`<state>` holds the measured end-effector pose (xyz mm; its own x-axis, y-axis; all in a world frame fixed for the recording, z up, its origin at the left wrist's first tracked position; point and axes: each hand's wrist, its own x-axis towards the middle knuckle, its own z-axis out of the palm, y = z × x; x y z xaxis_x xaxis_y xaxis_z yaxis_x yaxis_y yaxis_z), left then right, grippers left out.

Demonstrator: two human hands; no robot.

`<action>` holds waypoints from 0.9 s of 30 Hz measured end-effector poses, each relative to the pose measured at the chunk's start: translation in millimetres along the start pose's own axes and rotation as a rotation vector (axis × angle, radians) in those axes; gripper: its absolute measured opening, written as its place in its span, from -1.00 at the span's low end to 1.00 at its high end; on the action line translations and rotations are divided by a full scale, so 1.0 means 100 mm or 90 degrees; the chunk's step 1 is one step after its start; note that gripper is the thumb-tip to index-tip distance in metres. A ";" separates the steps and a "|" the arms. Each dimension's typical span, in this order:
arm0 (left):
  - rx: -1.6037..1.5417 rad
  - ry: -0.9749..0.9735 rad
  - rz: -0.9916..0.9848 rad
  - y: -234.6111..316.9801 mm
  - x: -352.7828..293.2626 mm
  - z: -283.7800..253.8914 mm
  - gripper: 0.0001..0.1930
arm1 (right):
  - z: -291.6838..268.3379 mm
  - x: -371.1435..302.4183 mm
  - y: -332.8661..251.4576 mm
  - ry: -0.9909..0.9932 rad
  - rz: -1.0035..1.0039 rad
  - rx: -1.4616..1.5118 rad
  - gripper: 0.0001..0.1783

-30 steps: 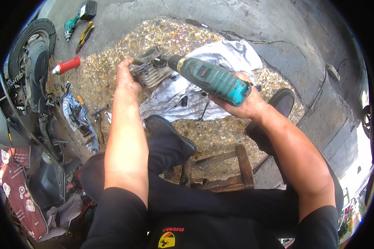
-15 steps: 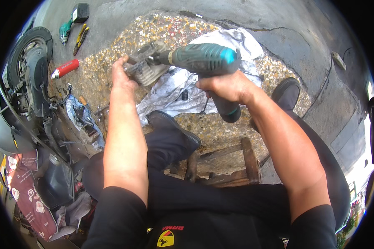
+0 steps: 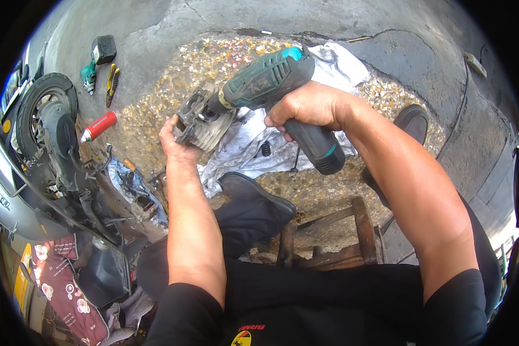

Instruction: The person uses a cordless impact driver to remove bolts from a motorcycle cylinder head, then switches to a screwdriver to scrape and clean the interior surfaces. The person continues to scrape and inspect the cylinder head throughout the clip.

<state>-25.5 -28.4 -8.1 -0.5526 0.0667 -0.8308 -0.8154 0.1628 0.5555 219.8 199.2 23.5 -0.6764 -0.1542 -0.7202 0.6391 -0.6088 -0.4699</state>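
Note:
My left hand (image 3: 179,143) is wrapped round the near side of a finned metal cylinder head (image 3: 209,130), holding it above the ground. In my right hand (image 3: 317,108) is a teal and black power drill (image 3: 265,78), gripped by its handle and tilted. Its chuck end points left and down into the cylinder head; the very tip is hidden inside the casting. Below both hands a stained white cloth (image 3: 254,151) is spread out. A dark coil spring (image 3: 266,149) lies on it, and a thin engine valve (image 3: 296,160) rests near its front edge.
Left of me lie a red spray can (image 3: 101,125), yellow-handled pliers (image 3: 112,85) and a second teal power tool (image 3: 89,76). A scooter (image 3: 55,132) stands at the far left. Tools lie on a blue cloth (image 3: 134,187). A wooden stool (image 3: 363,230) is beneath me.
The drill has tilted, its rear end rising and its handle swinging right. The cylinder head has turned and shifted slightly down with my left hand. The whole view has shifted a little.

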 end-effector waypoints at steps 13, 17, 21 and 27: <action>-0.016 0.041 -0.083 0.03 -0.09 0.20 -0.58 | 0.67 -0.11 0.52 0.303 -0.377 -0.477 -0.76; -0.033 0.040 -0.074 0.02 -0.08 0.24 -0.56 | 0.82 -0.17 0.67 0.343 -0.283 -0.406 -0.60; -0.027 0.051 -0.100 0.03 -0.05 0.29 -0.56 | 0.73 -0.24 0.67 0.357 -0.238 -0.465 -0.57; 0.002 0.074 -0.094 0.06 -0.11 0.41 -0.53 | 0.70 -0.16 0.56 0.379 -0.257 -0.492 -0.62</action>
<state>-17.1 11.7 2.6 -0.4439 -0.0724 -0.8931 -0.8885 0.1651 0.4282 240.8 113.3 43.9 -0.7359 0.4836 -0.4739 0.6081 0.1641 -0.7767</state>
